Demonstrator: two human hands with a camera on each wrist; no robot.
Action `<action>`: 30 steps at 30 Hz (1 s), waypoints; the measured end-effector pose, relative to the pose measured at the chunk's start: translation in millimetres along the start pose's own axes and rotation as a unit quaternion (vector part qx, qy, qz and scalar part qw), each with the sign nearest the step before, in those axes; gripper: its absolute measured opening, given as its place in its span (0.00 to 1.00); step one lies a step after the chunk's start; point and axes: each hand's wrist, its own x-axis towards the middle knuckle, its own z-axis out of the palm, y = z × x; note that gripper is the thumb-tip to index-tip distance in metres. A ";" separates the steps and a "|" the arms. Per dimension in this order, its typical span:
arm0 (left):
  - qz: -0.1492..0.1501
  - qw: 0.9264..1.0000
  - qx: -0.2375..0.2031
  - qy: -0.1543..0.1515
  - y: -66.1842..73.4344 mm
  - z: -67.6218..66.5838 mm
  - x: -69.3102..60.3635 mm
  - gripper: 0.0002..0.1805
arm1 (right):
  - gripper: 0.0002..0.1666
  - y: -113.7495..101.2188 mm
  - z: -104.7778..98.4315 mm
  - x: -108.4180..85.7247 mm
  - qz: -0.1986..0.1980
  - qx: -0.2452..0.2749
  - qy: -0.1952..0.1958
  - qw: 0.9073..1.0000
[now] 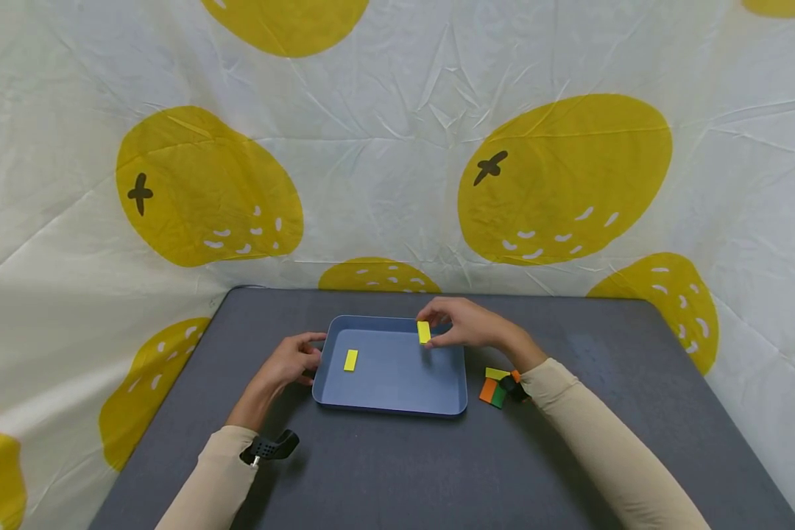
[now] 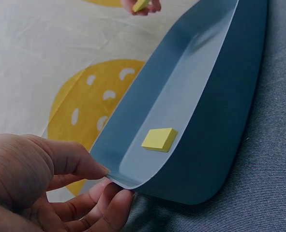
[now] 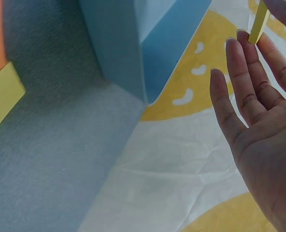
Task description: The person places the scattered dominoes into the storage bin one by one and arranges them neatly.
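Observation:
A blue tray (image 1: 397,375) lies on the dark table, with one yellow block (image 1: 350,360) flat near its left end; the left wrist view shows that same block (image 2: 159,139) inside the wall. The left hand (image 1: 290,362) pinches the tray's left rim between thumb and fingers, seen closely in the left wrist view (image 2: 70,179). Above the tray's right part, the right hand (image 1: 467,324) holds a second yellow block (image 1: 424,332) between thumb and fingertips. In the right wrist view this block (image 3: 260,23) is at the fingertips of the hand (image 3: 263,106), whose other fingers are extended.
Right of the tray, partly under the right wrist, lies a small group of blocks: yellow (image 1: 497,373), orange (image 1: 487,390) and green (image 1: 498,397). A white cloth (image 1: 384,199) with yellow fruit shapes hangs behind the table (image 1: 384,471). Both wrists wear black straps.

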 end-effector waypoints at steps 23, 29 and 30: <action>-0.004 1.000 0.007 0.002 -1.9 0.3 -1.0 0.30 | 0.26 -18.2 23.0 31.3 -0.001 -0.017 -0.017 1.000; -0.012 1.000 0.006 0.007 -3.0 1.2 1.6 0.30 | 0.29 -18.7 33.2 42.2 -0.022 -0.021 -0.038 0.999; -0.012 1.000 0.006 0.007 -3.3 1.3 1.9 0.30 | 0.29 -19.2 34.9 44.1 -0.026 -0.023 -0.041 0.999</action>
